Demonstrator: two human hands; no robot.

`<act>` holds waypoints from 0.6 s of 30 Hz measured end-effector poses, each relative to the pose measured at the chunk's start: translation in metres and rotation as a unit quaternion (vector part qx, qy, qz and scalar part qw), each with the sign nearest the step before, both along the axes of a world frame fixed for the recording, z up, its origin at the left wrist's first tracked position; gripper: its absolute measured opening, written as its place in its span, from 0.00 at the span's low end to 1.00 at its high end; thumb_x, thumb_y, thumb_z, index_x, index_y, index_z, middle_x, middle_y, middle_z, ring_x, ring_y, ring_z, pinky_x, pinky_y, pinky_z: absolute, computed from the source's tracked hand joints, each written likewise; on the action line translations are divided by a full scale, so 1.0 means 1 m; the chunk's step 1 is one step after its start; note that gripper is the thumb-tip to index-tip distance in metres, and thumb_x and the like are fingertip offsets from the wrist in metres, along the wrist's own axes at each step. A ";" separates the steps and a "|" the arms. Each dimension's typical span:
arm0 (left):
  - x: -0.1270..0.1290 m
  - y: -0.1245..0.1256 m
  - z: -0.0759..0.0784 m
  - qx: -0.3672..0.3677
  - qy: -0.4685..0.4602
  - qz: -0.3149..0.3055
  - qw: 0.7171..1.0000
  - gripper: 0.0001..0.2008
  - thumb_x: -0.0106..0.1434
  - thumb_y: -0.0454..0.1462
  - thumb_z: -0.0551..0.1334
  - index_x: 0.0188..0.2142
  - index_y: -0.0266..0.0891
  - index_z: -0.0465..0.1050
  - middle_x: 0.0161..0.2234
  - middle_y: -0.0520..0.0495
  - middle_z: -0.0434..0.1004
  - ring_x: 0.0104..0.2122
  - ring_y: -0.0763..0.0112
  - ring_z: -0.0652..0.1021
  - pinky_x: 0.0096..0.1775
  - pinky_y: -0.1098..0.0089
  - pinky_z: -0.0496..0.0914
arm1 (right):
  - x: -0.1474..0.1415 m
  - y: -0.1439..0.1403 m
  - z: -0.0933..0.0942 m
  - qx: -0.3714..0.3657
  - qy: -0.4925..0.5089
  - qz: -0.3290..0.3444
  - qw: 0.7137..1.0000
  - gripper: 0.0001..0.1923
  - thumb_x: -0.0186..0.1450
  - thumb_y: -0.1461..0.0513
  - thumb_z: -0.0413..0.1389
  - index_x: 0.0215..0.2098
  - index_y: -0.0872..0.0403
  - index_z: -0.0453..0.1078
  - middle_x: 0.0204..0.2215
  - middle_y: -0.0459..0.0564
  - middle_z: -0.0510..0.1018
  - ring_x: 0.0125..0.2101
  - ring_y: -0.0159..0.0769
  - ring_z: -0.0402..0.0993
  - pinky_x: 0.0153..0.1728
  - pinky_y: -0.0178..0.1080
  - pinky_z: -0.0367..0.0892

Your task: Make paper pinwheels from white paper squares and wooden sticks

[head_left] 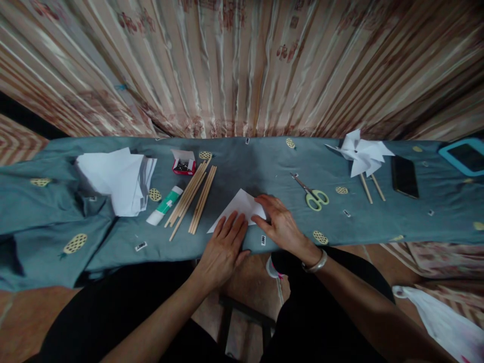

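Note:
A white sheet of paper (242,202), folded into a triangle, lies on the cloth in front of me with its peak pointing away. My left hand (223,249) rests flat on its lower middle, fingers stretched out. At the paper's right corner, my right hand (285,227) touches it with thumb and fingers apart; the hand covers part of that corner. Scissors with green handles (316,198) lie to the right of my right hand. Left of the paper are several wooden sticks (191,194) and a green and white glue stick (164,205).
A stack of white paper (117,179) lies at the left, near a small red box (184,165) holding dark pins. On the right are paper pinwheels on sticks (361,154), a black phone (404,176) and a blue-framed device (465,155). A curtain (242,70) hangs behind the table.

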State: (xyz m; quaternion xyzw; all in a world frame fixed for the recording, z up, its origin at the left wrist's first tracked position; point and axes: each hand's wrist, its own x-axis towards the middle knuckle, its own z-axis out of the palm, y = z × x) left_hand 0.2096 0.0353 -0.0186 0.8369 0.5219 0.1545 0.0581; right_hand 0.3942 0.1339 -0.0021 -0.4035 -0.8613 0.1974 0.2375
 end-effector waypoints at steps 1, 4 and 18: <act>0.000 0.000 -0.001 -0.001 -0.001 0.000 1.000 0.31 0.67 0.46 0.57 0.62 0.29 0.57 0.64 0.31 0.61 0.65 0.47 0.59 0.61 0.47 0.58 | -0.001 -0.002 -0.001 0.004 0.001 -0.002 1.000 0.22 0.66 0.58 0.57 0.56 0.58 0.66 0.53 0.61 0.73 0.54 0.49 0.68 0.55 0.54 0.66; 0.001 0.000 -0.002 -0.002 -0.001 0.000 1.000 0.32 0.67 0.48 0.56 0.63 0.29 0.57 0.64 0.31 0.60 0.65 0.47 0.58 0.62 0.47 0.57 | -0.003 -0.008 -0.005 0.009 0.003 -0.007 1.000 0.25 0.66 0.56 0.57 0.59 0.57 0.64 0.56 0.62 0.70 0.56 0.50 0.66 0.56 0.55 0.64; -0.042 -0.039 0.001 0.021 0.034 0.031 0.999 0.33 0.65 0.38 0.59 0.66 0.30 0.50 0.64 0.30 0.59 0.65 0.51 0.60 0.60 0.51 0.63 | 0.046 -0.005 -0.017 -0.032 0.002 -0.087 0.996 0.28 0.68 0.53 0.51 0.63 0.56 0.59 0.62 0.64 0.63 0.63 0.51 0.57 0.60 0.58 0.57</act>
